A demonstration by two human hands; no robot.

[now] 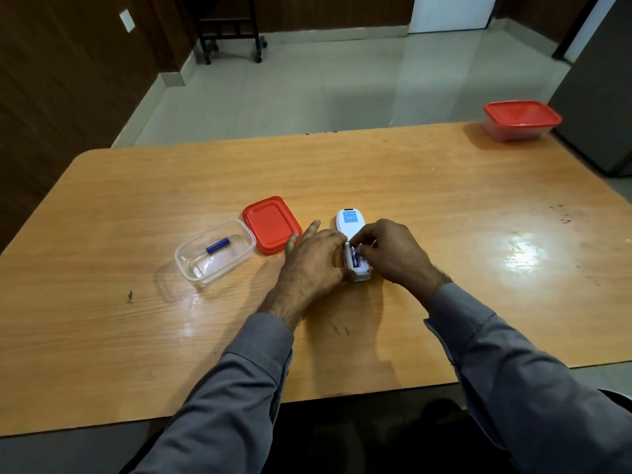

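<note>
starting at the left, a clear container [215, 253] sits on the surface [410, 172] with a blue battery [217, 244] lying inside, and a red lid [272, 224] lies just beside its far right corner. next comes the left hand [314, 258], steadying the remote [350, 220] at its left edge, thumb and one finger seemingly curled against it while the other fingers stretch out loose. the remote lies face down near the middle, battery bay uncovered. the right hand [390, 251] pinches a second battery [355, 258] in that bay with curled fingertips. far right, at the back corner, stands a red-lidded tub [521, 119]
</note>
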